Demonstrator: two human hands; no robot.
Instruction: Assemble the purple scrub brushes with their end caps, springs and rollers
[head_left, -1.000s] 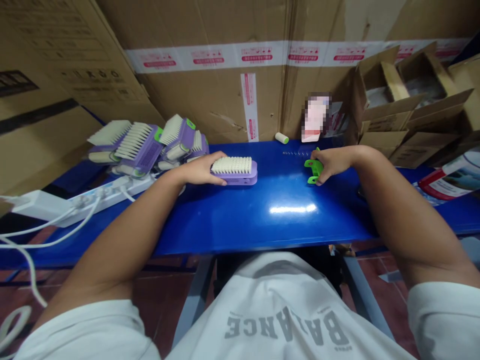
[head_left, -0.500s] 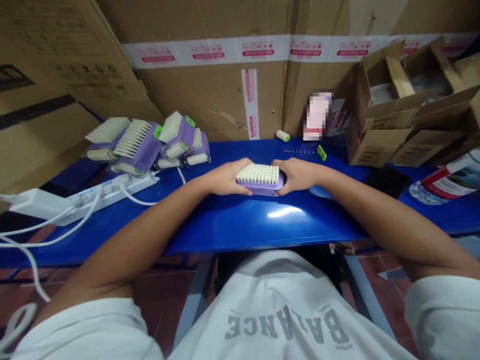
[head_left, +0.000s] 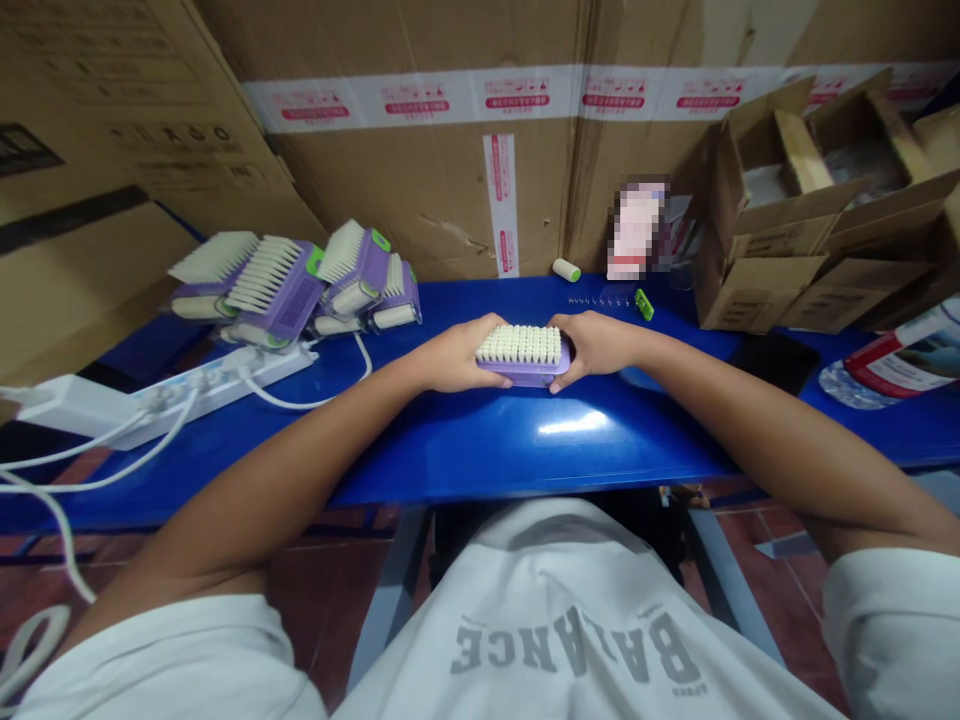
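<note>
i log one purple scrubbing brush (head_left: pixel 523 358), bristles up, mid-table, held closed at its ends by my left hand (head_left: pixel 454 362) and right hand (head_left: pixel 596 345). more brushes (head_left: pixel 352 270) lie piled left on the blue table (head_left: pixel 525 440).

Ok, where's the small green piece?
Head view: the small green piece lies near the blue table's far edge, right of a row of tiny metal parts.

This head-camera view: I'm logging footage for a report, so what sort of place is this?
Probably a small packing workroom: a heap of purple plastic brushes with white bristles, large taped brown cardboard cartons, and a long blue workbench.
</note>
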